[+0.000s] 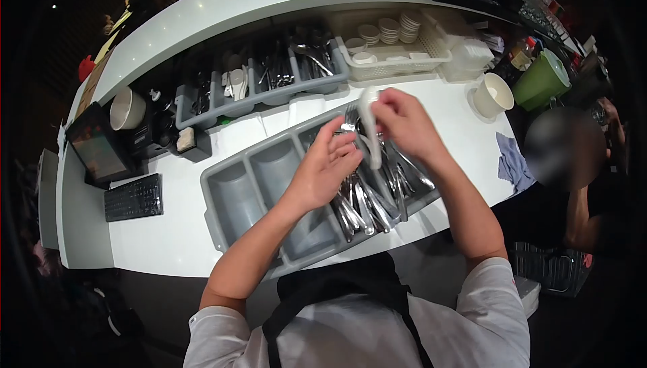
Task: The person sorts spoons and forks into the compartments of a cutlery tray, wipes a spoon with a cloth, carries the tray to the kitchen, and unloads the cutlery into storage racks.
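- White, long, smooth spoon (pixel 369 125), blurred in the head view, hangs steeply with its lower end above the metal cutlery; it sits between the 2 hands, just beside the left fingertips.
- Right hand (pixel 411 122): thumb and fingers pinch the upper part of this spoon from its right side.
- Left hand (pixel 323 172): palm turned toward the spoon, fingers loosely bent; I cannot tell whether they grip anything.
- Silver metal fork (pixel 351 117): tines up, near the left fingertips and just left of the spoon; what supports it is hidden.
- Shiny silver metal cutlery (pixel 367 209): a jumbled heap below and between both hands, handles pointing mostly toward the person.
- Grey plastic compartment tray (pixel 232 193): set at a slant on the glossy white counter (pixel 155 247), under both hands, the heap in its right part.
- Second grey plastic cutlery tray (pixel 269 97): behind the first, well beyond the left hand, with white spoons (pixel 236 83) and metal pieces in separate compartments.
- Cream plastic basket (pixel 404 65): beyond the right hand, with stacked small white cups (pixel 389 29).
- Crumpled blue-grey cloth (pixel 514 162): on the counter, right of the right forearm.
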Motion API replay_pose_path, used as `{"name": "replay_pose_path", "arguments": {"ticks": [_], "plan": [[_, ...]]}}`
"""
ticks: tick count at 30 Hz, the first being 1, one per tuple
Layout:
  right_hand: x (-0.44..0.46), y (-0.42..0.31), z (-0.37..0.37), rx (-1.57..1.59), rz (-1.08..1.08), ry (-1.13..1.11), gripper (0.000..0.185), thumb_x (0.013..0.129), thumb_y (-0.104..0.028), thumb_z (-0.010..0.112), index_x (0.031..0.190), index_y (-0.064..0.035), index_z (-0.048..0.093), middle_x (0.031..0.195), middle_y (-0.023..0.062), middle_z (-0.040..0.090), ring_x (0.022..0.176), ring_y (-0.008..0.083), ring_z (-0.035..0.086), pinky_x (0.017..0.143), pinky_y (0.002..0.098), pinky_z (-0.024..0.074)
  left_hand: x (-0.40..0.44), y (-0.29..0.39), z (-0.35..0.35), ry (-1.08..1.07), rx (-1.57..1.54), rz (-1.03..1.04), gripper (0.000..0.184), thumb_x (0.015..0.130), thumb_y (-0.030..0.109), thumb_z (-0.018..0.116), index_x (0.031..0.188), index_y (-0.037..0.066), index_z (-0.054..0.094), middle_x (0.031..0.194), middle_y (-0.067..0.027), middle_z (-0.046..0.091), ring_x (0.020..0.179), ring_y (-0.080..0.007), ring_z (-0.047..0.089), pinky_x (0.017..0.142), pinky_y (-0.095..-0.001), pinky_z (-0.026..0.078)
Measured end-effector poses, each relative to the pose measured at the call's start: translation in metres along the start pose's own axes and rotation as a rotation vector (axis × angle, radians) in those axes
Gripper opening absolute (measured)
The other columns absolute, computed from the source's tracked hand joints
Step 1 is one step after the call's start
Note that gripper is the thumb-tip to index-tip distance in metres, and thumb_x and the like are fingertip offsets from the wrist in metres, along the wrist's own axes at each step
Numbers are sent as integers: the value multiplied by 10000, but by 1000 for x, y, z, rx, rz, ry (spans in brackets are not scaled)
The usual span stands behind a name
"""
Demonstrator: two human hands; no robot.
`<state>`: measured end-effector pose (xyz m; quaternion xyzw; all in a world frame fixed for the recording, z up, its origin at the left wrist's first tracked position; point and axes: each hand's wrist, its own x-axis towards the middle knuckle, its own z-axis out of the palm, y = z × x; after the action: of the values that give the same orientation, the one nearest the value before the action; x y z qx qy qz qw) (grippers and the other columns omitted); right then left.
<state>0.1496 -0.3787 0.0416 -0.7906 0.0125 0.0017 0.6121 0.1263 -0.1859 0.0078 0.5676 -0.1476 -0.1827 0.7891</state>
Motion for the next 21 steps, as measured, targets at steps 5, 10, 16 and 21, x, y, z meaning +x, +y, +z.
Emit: {"name": "replay_pose_path", "arguments": {"ticks": [5,10,16,21], "plan": [[2,1,-7,-109,-46,-70,253,908,-208,619,888,41,656,777,159,682,670,240,671,603,365,547,18,-2,13,113,-197,-259,268,949,75,578,1199,54,482,853,-22,593,562,-92,509,533,-238,437],[18,78,2,-875,-22,-317,181,830,-98,589,827,61,674,851,301,663,800,439,668,732,503,541,19,-8,-6,270,-210,-303,257,991,106,485,1240,46,465,925,-68,632,602,-112,542,554,-258,442],[31,92,0,-774,-96,-164,196,830,-110,577,811,62,670,793,280,662,783,467,655,726,502,536,14,-9,-11,364,-251,-274,342,987,79,485,1320,34,423,1105,-159,641,820,-193,664,737,-322,562],[25,28,-23,-513,-245,170,85,844,-50,583,833,31,604,705,239,640,685,417,658,599,464,507,23,-14,-2,341,-256,-211,370,984,115,543,1311,21,397,1231,-216,584,1052,-266,643,937,-379,542]]}}
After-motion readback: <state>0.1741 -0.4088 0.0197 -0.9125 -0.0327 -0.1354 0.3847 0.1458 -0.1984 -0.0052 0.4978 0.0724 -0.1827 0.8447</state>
